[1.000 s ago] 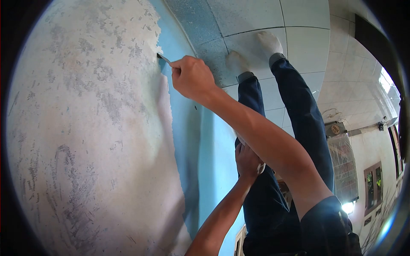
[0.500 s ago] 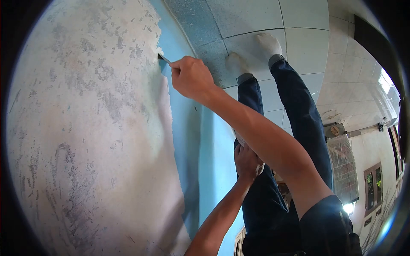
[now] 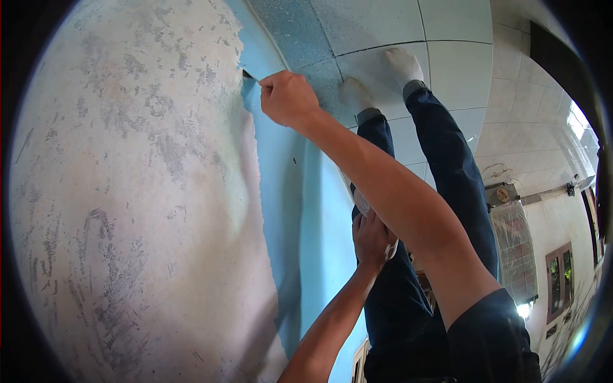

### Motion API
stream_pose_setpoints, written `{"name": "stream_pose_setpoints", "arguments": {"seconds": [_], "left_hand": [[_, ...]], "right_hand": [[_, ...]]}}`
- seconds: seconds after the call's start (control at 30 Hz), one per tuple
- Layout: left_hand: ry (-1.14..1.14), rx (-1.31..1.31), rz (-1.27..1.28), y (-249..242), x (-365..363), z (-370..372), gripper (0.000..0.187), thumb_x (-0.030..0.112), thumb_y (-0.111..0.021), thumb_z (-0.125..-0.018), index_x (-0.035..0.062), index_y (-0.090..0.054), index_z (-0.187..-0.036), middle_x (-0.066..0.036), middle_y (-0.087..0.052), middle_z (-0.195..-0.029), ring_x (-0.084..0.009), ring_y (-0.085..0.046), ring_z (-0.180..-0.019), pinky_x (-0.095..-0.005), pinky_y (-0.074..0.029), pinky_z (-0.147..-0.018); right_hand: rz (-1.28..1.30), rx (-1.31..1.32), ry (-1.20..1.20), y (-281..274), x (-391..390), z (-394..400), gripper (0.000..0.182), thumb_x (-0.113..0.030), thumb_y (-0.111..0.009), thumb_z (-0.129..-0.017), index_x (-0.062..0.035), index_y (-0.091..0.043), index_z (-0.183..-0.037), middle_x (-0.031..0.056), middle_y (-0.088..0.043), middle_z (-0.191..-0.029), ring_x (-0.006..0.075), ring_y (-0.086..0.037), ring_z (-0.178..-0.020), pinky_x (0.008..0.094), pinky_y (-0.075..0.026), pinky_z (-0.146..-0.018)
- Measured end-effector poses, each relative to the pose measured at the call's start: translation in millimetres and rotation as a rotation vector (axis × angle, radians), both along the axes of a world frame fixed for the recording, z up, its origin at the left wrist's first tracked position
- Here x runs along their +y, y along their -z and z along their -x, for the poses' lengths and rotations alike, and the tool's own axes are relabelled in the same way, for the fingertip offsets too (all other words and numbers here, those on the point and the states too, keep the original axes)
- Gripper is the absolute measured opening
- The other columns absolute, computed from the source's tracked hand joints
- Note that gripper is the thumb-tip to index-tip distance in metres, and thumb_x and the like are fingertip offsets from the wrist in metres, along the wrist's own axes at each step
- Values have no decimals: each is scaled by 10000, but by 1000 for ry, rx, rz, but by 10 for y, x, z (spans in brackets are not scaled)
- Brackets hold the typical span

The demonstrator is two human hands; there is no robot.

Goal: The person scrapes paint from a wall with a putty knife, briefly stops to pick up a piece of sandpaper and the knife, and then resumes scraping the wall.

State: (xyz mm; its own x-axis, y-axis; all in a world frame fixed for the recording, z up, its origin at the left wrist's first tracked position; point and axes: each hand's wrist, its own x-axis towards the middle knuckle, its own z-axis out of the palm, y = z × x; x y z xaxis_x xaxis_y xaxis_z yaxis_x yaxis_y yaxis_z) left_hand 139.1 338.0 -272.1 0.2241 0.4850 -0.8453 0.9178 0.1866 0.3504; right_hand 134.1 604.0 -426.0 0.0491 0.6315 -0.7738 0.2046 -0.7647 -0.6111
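My right hand (image 3: 289,99) is closed on the handle of a thin scraper (image 3: 253,78), its dark blade edge against the wall where blue paint (image 3: 271,210) meets the bare, pale plaster (image 3: 147,191). Most of the handle is hidden in the fist. My left hand (image 3: 371,239) is lower, by my thigh, under my right forearm. Its fingers are bent against a pale object (image 3: 362,200), which my right arm partly covers; I cannot make out what it is. A pale band or rim (image 3: 391,249) shows beside the left wrist.
My legs in dark jeans (image 3: 447,159) stretch over the tiled floor (image 3: 389,67), with pale-covered feet (image 3: 403,66) near the wall's base. A wrapped, box-like object (image 3: 514,246) stands at the right, with a window (image 3: 559,281) beyond it.
My right hand and the scraper have moved slightly up and to the right along the paint edge. My left hand has barely moved.
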Motion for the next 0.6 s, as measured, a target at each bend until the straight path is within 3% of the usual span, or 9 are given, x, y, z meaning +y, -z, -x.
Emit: {"name": "stream_pose_setpoints", "arguments": {"seconds": [0.13, 0.27, 0.4, 0.47, 0.53, 0.6], "left_hand": [[46, -14, 137, -42, 41, 42, 465, 289, -690, -885, 93, -604, -1298, -133, -604, -1302, -316, -557, -1244, -490, -360, -1105], [-343, -92, -51, -78, 77, -5, 537, 378, -770, -834, 72, -615, -1246, -127, -661, -1241, -345, -631, -1149, -462, -437, -1044], [-373, -116, 5, -72, -78, 58, 599, 418, -767, -844, 70, -580, -1294, -137, -657, -1244, -347, -622, -1174, -464, -456, -1034], [-405, -92, 50, 11, -167, 69, 633, 415, -775, -845, 101, -547, -1346, -109, -624, -1303, -326, -558, -1254, -468, -393, -1088], [-460, -12, 127, 67, -256, 57, 689, 388, -791, -843, 165, -499, -1426, -46, -560, -1417, -283, -436, -1402, -476, -259, -1202], [-377, -22, 181, -5, -289, 125, 687, 397, -791, -840, 169, -498, -1419, -44, -563, -1409, -282, -445, -1389, -476, -268, -1195]], "right_hand": [[-118, 4, -28, -467, -317, -78, 221, -91, -612, -887, -38, -774, -1027, 212, -718, -973, 388, -697, -870, 451, -564, -779], [-141, 13, 37, -667, -562, -36, 206, -72, -636, -899, -20, -753, -1060, 180, -711, -943, 376, -690, -838, 448, -555, -763], [-142, 5, 36, -667, -581, -38, 189, -71, -639, -898, -11, -757, -1032, 187, -706, -926, 383, -688, -807, 444, -552, -738], [-160, 5, 54, -765, -665, -19, 182, -68, -640, -897, -12, -760, -1022, 192, -703, -922, 385, -688, -791, 442, -551, -729], [-192, 12, 83, -724, -712, 2, 181, -66, -642, -894, -15, -762, -1018, 199, -700, -921, 391, -685, -782, 443, -550, -725], [-164, 3, 89, -664, -705, 19, 184, -55, -638, -891, -13, -763, -1020, 203, -702, -927, 395, -684, -779, 438, -550, -721]]}}
